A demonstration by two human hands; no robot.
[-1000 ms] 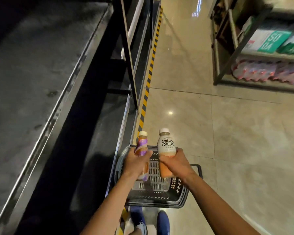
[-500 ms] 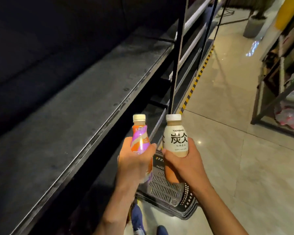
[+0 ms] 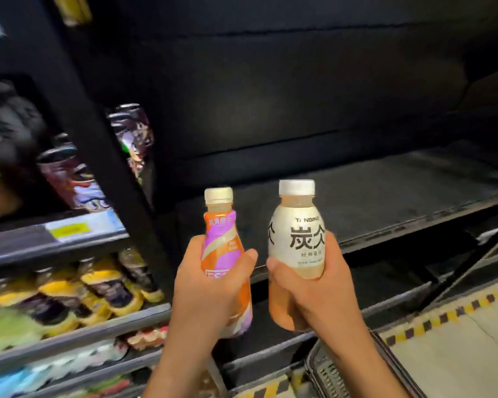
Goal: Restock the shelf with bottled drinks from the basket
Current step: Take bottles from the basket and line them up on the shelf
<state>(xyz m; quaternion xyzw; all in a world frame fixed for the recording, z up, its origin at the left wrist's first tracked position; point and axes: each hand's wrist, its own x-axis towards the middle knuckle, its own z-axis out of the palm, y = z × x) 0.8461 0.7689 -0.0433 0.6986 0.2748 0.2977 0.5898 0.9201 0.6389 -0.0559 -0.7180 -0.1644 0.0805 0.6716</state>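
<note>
My left hand [image 3: 206, 288] grips an orange and purple bottle [image 3: 223, 239] with a pale cap, held upright. My right hand [image 3: 314, 291] grips a white-labelled bottle [image 3: 296, 234] with black characters and a white cap, also upright. Both bottles are side by side in front of a dark bare shelf [image 3: 385, 196]. The dark basket [image 3: 325, 372] shows only as a corner at the bottom, below my right wrist.
A black upright post [image 3: 104, 133] divides the bare shelf from a stocked bay on the left with cans [image 3: 69, 179] and yellow-capped bottles [image 3: 98, 288]. A yellow and black striped floor strip [image 3: 443, 314] runs at the lower right.
Both bottles have come up from the basket to shelf height. My view has swung left from the aisle floor to face the shelving, and the basket has dropped to the bottom edge.
</note>
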